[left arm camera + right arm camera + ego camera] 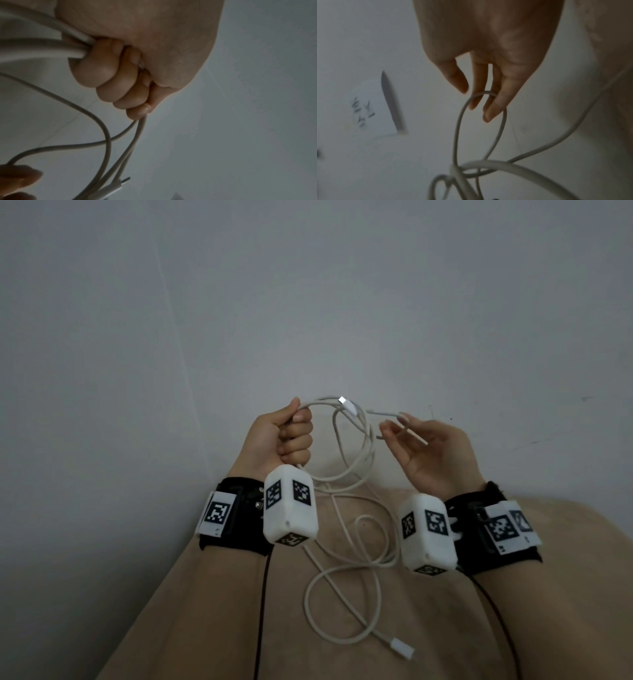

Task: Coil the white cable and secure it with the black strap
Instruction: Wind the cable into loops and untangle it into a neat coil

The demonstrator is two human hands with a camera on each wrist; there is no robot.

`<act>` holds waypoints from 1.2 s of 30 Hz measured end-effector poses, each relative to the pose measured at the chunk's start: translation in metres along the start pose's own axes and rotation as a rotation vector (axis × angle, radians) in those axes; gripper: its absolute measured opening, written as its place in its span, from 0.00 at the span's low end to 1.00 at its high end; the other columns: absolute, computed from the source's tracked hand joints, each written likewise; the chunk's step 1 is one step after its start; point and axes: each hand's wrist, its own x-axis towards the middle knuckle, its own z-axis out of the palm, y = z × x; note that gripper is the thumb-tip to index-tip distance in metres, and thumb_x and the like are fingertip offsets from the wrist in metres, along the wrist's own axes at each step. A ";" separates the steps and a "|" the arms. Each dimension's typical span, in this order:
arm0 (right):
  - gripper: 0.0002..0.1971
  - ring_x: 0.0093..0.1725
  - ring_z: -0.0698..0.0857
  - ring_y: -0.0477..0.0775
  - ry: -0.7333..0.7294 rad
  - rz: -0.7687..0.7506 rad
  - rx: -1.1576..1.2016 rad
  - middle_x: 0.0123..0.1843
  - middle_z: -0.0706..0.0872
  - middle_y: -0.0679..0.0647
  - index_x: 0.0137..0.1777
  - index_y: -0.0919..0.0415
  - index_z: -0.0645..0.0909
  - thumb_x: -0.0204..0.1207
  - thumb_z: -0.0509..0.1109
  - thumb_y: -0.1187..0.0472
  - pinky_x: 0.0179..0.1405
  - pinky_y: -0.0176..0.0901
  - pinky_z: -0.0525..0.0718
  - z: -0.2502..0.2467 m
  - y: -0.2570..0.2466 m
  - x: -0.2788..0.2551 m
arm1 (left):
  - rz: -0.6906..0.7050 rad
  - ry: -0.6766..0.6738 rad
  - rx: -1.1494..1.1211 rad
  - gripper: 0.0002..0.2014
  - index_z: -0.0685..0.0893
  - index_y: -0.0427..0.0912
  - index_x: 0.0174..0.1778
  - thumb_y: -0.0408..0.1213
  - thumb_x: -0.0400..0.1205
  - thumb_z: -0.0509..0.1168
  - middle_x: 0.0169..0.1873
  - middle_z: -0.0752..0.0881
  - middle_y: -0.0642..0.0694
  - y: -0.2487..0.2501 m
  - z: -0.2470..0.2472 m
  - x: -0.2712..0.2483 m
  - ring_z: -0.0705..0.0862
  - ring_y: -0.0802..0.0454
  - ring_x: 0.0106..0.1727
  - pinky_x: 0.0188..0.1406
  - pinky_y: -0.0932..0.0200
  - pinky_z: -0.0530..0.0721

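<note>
My left hand (291, 433) is raised in front of me, a fist gripping several loops of the white cable (371, 446). One silver-tipped plug (345, 402) sticks out at the top of the bundle. In the left wrist view the fist (116, 81) clamps the strands (106, 135). My right hand (428, 453) is beside it, palm toward me. Its nearly straight fingers (494, 105) carry a small loop of cable (458, 128) hooked round them. The rest of the cable trails onto my lap and ends in the other plug (404, 648). No black strap is in view.
My beige-trousered lap (205, 611) fills the lower part of the head view, and a pale plain surface (308, 302) lies beyond the hands. A white sheet with dark marks (371, 108) shows in the right wrist view.
</note>
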 end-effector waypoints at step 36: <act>0.20 0.64 0.80 0.65 0.367 -0.081 -1.927 0.67 0.80 0.65 0.68 0.60 0.79 0.78 0.70 0.55 0.60 0.50 0.79 -0.045 -0.016 0.015 | 0.069 0.137 0.021 0.21 0.65 0.45 0.29 0.46 0.89 0.50 0.12 0.61 0.55 0.003 0.003 -0.001 0.58 0.62 0.08 0.09 0.68 0.49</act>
